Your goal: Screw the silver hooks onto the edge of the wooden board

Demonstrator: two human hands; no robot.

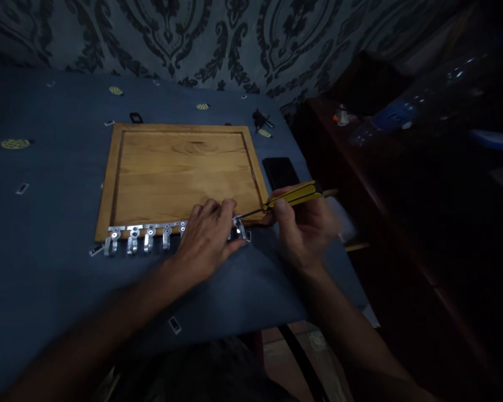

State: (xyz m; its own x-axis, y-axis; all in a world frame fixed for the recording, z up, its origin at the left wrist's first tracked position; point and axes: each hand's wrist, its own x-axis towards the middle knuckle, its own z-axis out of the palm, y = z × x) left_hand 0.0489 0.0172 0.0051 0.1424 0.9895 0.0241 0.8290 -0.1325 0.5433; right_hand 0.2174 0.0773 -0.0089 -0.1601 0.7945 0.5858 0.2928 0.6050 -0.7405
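A framed wooden board (184,167) lies flat on the blue cloth. Along its near edge runs a metal hook rail (142,228) with several silver hooks. My left hand (207,231) covers the rail's right part, fingers curled over it and the thumb beside the last hook (238,229); what is beneath the palm is hidden. In my right hand (304,226) is a screwdriver (295,194) with a yellow handle, held tilted. Its thin shaft points left, and the tip meets the top of that last hook.
A black phone-like slab (280,173) lies right of the board, and keys (262,118) lie behind it. Farther right, a clear plastic bottle (396,114) is by the dark red furniture (335,134). A patterned wall (218,39) rises behind the cloth-covered table (46,212).
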